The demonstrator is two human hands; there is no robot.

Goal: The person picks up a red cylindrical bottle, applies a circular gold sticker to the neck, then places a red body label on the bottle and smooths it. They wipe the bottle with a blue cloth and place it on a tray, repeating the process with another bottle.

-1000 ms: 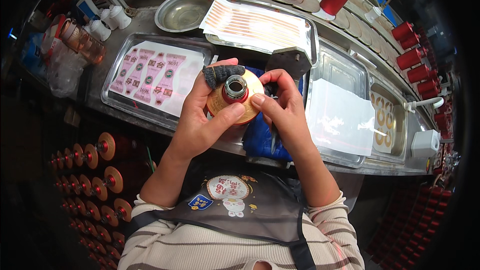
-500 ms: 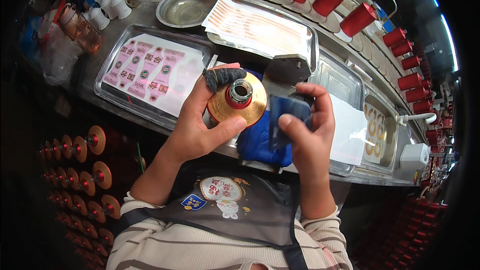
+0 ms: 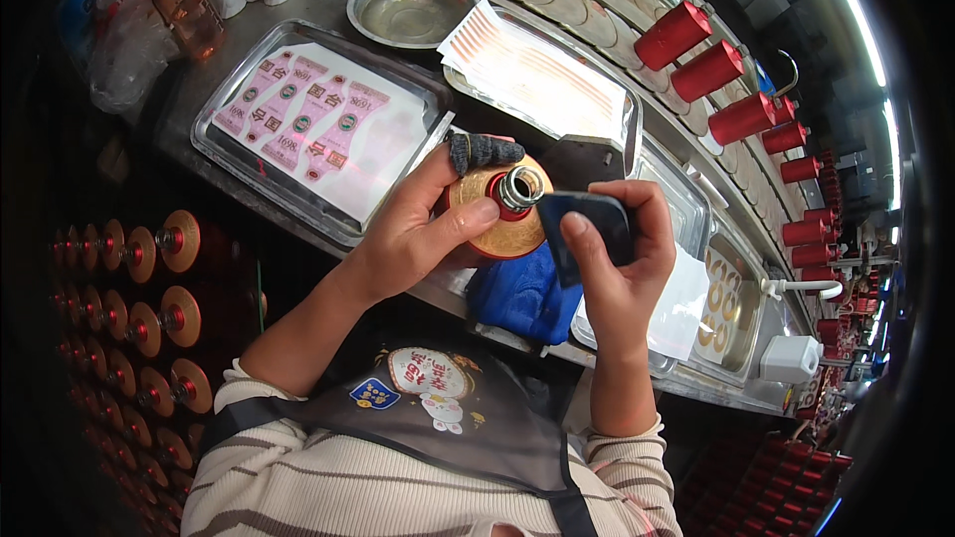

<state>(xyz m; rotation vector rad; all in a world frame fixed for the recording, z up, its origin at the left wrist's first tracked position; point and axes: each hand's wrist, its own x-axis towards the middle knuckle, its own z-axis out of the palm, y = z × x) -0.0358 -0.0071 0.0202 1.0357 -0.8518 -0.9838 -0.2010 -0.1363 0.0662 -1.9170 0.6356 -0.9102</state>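
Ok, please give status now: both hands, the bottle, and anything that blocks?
Left hand grips gold bottle, neck up. Right hand holds dark blue pad beside the silver bottle mouth. Nothing blocking between them.

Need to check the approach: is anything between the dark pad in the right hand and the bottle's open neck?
Nothing visible. The dark pad in the right hand sits just right of the bottle neck, which the left hand holds.

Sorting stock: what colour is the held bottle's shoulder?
Gold bottle, red ring at neck; head view.
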